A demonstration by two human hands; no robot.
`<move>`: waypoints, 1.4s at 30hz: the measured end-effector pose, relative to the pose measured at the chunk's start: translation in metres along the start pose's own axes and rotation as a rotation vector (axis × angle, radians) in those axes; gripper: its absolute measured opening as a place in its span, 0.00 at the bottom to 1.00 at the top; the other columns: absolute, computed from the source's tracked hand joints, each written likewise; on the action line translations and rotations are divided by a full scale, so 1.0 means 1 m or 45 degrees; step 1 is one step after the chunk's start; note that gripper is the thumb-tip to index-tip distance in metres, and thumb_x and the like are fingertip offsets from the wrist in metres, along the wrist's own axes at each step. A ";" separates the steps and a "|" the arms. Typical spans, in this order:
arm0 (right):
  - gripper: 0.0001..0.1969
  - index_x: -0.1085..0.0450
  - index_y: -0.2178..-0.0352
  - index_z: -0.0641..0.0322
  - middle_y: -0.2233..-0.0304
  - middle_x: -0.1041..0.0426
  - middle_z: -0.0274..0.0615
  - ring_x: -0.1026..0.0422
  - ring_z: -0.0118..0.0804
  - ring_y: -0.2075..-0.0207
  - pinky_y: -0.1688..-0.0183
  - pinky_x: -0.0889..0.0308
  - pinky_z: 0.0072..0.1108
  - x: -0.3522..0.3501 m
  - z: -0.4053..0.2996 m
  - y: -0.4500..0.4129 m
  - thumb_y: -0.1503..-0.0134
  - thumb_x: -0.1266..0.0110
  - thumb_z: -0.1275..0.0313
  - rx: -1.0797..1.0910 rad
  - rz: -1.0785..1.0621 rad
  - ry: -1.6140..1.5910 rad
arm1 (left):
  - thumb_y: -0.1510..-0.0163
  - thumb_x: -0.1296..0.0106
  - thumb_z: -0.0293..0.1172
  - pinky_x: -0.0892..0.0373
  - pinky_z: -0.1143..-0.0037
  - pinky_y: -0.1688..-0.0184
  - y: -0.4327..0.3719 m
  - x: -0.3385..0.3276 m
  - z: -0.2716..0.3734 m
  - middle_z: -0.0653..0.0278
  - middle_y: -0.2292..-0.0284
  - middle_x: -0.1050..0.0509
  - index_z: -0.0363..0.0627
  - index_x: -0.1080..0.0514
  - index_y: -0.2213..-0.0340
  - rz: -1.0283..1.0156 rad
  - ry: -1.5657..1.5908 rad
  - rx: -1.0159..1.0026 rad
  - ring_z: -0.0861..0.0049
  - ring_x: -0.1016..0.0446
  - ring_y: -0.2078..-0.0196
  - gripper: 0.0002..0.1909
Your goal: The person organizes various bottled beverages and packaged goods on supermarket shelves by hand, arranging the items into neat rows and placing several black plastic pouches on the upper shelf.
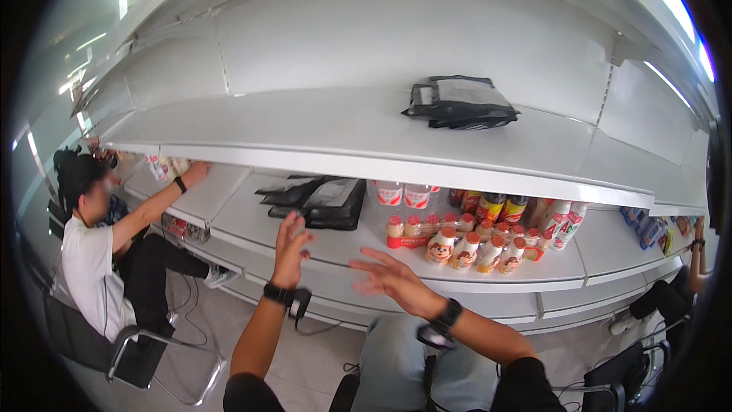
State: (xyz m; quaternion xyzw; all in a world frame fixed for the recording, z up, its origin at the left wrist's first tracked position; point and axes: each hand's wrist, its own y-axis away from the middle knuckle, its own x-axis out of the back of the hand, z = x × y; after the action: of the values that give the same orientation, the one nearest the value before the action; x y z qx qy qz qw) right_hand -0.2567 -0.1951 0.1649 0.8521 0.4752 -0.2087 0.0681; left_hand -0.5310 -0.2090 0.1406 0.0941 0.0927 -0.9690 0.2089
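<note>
My left hand (291, 249) is raised in front of the middle shelf, fingers apart and holding nothing, just below a stack of black plastic packages (331, 203). My right hand (392, 280), a little blurred, is also empty with spread fingers, before the shelf's front edge. To its upper right stand several small white bottles with orange caps (440, 246). Behind them are red-capped small drink bottles (412, 232), clear bottles with red-and-white labels (403, 194), dark bottles with yellow labels (490, 206) and tall white bottles (563, 223). Each wrist wears a black band with a device.
Another stack of black packages (463, 100) lies on the upper shelf (286, 126), which overhangs the middle one. At left, a seated person (94, 263) reaches onto a shelf with bottles. Another person's arm and legs show at far right, near blue packs (643, 229). Cables lie below.
</note>
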 end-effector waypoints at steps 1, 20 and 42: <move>0.31 0.54 0.37 0.53 0.40 0.43 0.47 0.30 0.41 0.50 0.48 0.35 0.28 -0.002 -0.016 0.022 0.42 0.55 0.76 0.011 -0.072 0.128 | 0.45 0.52 0.29 0.39 0.83 0.74 0.019 -0.008 0.017 0.63 0.49 0.34 0.50 0.41 0.45 -0.114 0.026 -0.030 0.80 0.28 0.63 0.26; 0.19 0.38 0.48 0.62 0.54 0.29 0.40 0.32 0.30 0.53 0.49 0.40 0.22 0.030 -0.290 0.122 0.40 0.54 0.72 0.682 0.542 1.197 | 0.46 0.48 0.41 0.45 0.68 0.38 -0.065 -0.241 0.194 0.47 0.44 0.40 0.42 0.39 0.46 -0.920 -1.086 -1.145 0.55 0.43 0.39 0.29; 0.26 0.41 0.44 0.60 0.46 0.35 0.44 0.41 0.38 0.41 0.39 0.49 0.30 0.047 -0.286 0.133 0.41 0.49 0.60 0.565 0.187 1.149 | 0.51 0.45 0.28 0.33 0.72 0.58 -0.038 -0.246 0.198 0.57 0.69 0.27 0.38 0.25 0.66 -0.655 -1.153 -1.264 0.65 0.28 0.64 0.09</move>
State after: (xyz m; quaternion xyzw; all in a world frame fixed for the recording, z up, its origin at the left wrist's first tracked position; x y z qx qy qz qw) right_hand -0.0405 -0.1401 0.3924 0.8824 0.3404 0.0898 -0.3120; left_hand -0.3557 -0.1234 0.3917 -0.4479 0.4458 -0.7750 0.0100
